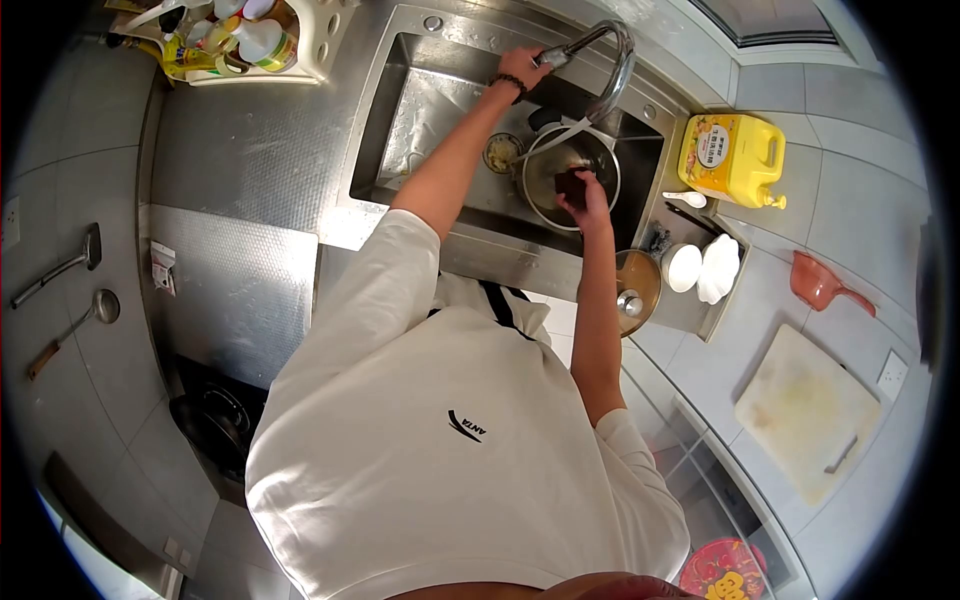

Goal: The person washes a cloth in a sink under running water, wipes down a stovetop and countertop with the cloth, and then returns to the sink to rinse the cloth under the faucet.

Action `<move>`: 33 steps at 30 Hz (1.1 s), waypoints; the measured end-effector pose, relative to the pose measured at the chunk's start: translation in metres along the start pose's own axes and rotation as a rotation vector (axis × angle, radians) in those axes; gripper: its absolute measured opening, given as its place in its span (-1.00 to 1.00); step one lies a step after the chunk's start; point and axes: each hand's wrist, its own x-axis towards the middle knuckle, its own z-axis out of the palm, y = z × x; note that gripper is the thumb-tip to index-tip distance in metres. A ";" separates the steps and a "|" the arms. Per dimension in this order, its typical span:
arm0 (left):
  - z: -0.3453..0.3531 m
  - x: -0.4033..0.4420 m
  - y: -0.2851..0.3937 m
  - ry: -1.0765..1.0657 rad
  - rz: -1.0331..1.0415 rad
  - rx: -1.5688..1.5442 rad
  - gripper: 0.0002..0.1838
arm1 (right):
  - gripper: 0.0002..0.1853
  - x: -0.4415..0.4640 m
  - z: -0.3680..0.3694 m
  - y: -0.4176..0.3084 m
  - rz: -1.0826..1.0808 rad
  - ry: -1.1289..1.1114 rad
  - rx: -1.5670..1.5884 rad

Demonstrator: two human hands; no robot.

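Note:
My left hand (520, 68), with a dark beaded bracelet at the wrist, is closed around the lower end of the chrome faucet (622, 60). A pale stream of water (558, 138) runs from the spout across the pot's rim. Inside the steel sink, a round metal pot (543, 200) with a black handle (545, 118) stands slightly tilted. Over its opening, my right hand (592, 203) is closed on a dark brown, sponge-like pad (571, 187). Yellowish scraps lie at the drain (502, 153), left of the pot.
Right of the sink stand a yellow detergent jug (730, 160), white bowls (682, 268) and a glass lid (640, 285). A red ladle (822, 282) and cutting board (808, 412) hang on the wall. A bottle rack (318, 40) is at upper left.

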 end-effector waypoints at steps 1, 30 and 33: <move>0.003 -0.003 -0.003 0.033 -0.001 -0.033 -0.51 | -0.83 0.000 0.000 0.000 -0.001 0.014 0.005; 0.060 -0.107 0.047 -0.476 -0.992 -0.649 -0.52 | -0.71 0.045 0.031 0.011 -0.552 0.196 -0.337; 0.026 -0.110 0.069 -0.418 -1.134 -0.766 -0.57 | -0.67 0.041 0.064 0.007 -0.908 0.203 -0.963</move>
